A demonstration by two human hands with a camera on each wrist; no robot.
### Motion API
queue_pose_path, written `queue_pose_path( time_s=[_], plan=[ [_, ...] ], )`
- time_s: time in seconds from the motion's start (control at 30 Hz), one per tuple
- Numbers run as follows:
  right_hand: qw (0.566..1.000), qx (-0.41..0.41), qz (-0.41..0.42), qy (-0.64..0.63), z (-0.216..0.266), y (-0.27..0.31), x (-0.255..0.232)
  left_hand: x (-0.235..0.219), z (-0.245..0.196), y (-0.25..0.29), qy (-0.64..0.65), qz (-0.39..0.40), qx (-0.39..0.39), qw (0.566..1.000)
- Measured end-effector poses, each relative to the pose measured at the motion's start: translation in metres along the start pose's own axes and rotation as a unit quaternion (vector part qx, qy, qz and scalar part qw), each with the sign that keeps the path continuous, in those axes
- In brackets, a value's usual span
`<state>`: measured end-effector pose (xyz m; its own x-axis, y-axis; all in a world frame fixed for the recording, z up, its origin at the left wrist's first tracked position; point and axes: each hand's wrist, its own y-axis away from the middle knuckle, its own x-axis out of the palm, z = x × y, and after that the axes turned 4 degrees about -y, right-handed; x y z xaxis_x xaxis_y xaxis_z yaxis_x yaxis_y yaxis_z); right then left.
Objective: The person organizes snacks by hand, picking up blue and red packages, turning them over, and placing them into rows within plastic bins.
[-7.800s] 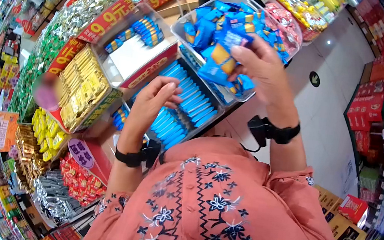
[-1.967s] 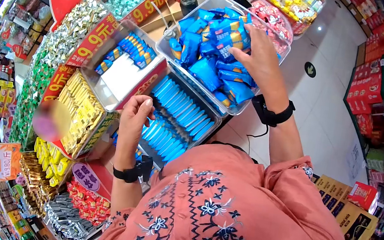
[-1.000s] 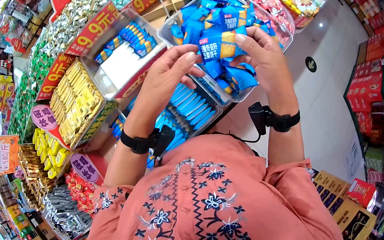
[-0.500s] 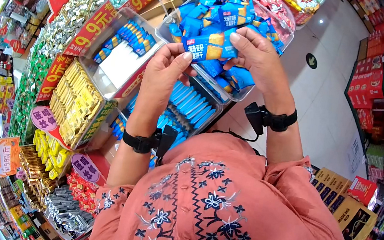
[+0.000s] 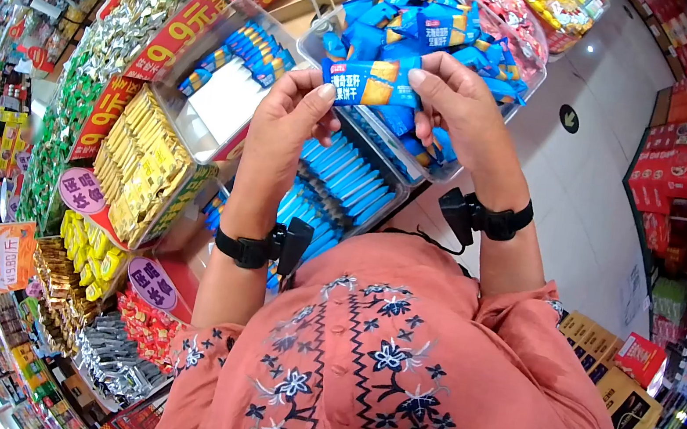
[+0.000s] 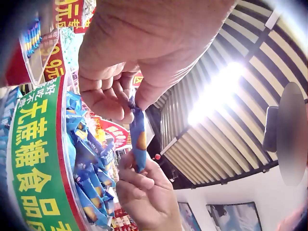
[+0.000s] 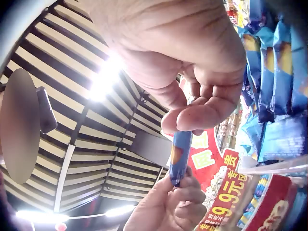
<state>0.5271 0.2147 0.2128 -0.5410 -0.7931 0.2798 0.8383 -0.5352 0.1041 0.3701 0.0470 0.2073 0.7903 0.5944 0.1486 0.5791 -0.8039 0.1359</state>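
A small blue biscuit packet (image 5: 372,83), printed with pale biscuits and white lettering, is stretched level between both hands. My left hand (image 5: 286,113) pinches its left end between thumb and fingers. The right hand (image 5: 463,113) grips the opposite end the same way. In the left wrist view the packet (image 6: 138,139) appears edge-on, as does the packet (image 7: 180,156) in the right wrist view. Right behind it stands a clear plastic bin (image 5: 313,48) heaped with similar blue packets (image 5: 442,29). Below the packet, a dark-framed bin holds rows of light-blue packets (image 5: 340,177).
To the left, a bin with a white insert (image 5: 227,99) holds a few blue packets. Gold packets (image 5: 141,171), yellow packets (image 5: 89,252) and red candies (image 5: 148,332) fill neighbouring bins. A tiled aisle (image 5: 576,205) runs along the right, with cartons (image 5: 605,369) nearby.
The right hand lifted the packet from the heaped bin, and the left hand came up from the lower bins to take its other end. The packet has since turned nearly level.
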Motion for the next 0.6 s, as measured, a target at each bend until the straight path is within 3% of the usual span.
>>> queue_pose_path(
  time_s=[0.37, 0.6],
  plan=[
    [0.999, -0.029, 0.021, 0.002, -0.017, -0.015, 0.010, -0.029, 0.001, -0.002, -0.033, -0.004, -0.002, 0.999],
    [0.994, -0.100, 0.044, 0.033, -0.029, -0.023, 0.022, -0.039, -0.005, -0.001, -0.212, 0.016, 0.113, 0.971]
  ],
)
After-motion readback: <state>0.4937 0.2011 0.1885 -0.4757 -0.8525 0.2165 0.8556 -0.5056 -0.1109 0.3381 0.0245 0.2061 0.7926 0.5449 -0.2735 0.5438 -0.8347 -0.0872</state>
